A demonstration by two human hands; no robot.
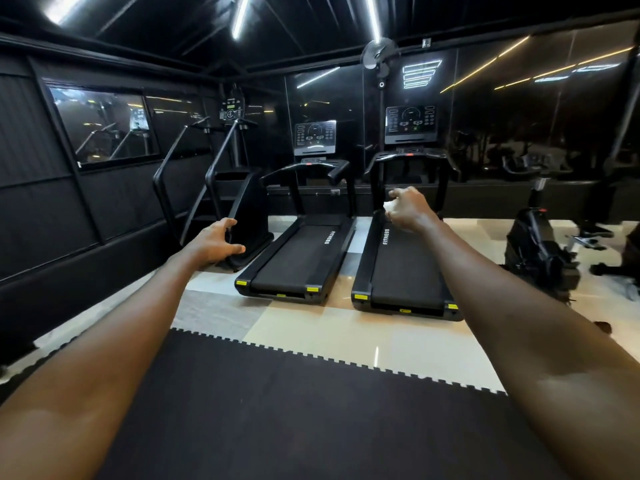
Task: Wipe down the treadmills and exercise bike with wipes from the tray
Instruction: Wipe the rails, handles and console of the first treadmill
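Head view: my right hand [410, 209] is gripping a wipe [388, 205] before the right treadmill [401, 268], left hand [216, 242] relaxed; stepping closer likely next.

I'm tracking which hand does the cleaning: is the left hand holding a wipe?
No; the left hand holds nothing, while the white wipe is gripped in the right hand.

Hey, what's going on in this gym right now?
A person faces two treadmills from across a dark foam mat, both arms stretched forward. The right hand pinches a small white wipe, held in the air toward the right treadmill but not touching it. The left hand is loosely curled and holds nothing. The left treadmill, the stair climber beside it and the exercise bike at far right are not being handled.
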